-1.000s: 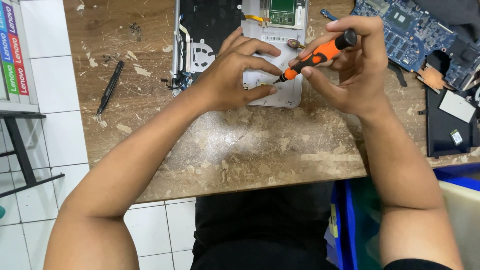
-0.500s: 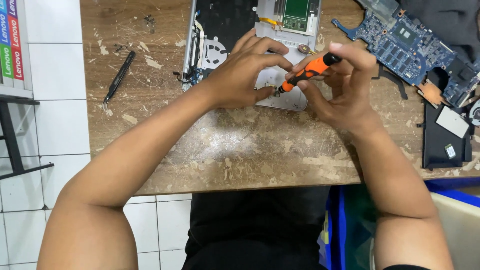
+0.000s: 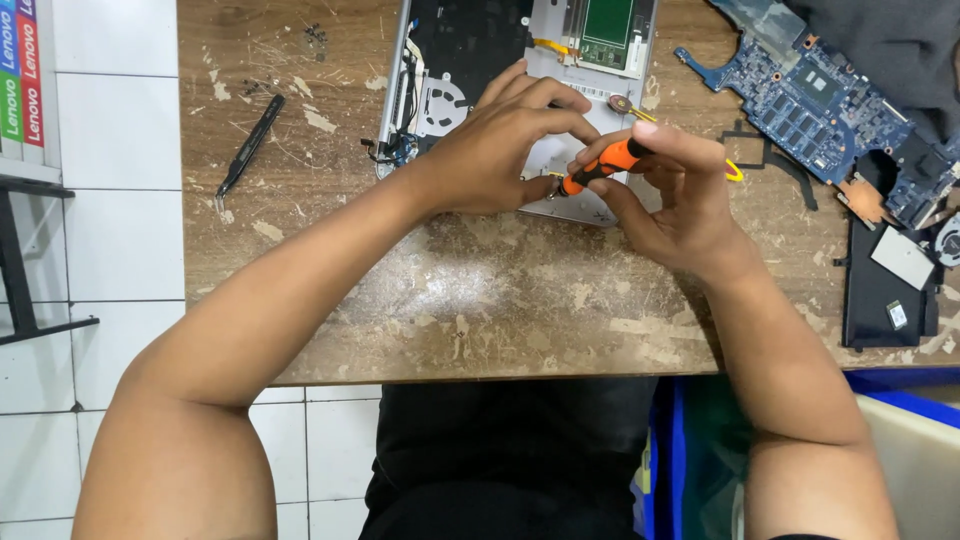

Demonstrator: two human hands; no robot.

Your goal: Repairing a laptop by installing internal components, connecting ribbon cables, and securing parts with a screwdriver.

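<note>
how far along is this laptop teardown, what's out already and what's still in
Already out: the blue circuit board lies loose on the wooden table, with a flat black part below it. In hand: the right hand holds an orange screwdriver, its tip down at the near edge of the open laptop shell, which the left hand steadies. Left in the shell: a fan and a green board.

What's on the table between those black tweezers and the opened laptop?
In the head view, nothing lies between the tweezers and the laptop: only bare, scuffed wooden table with flaked patches.
</note>
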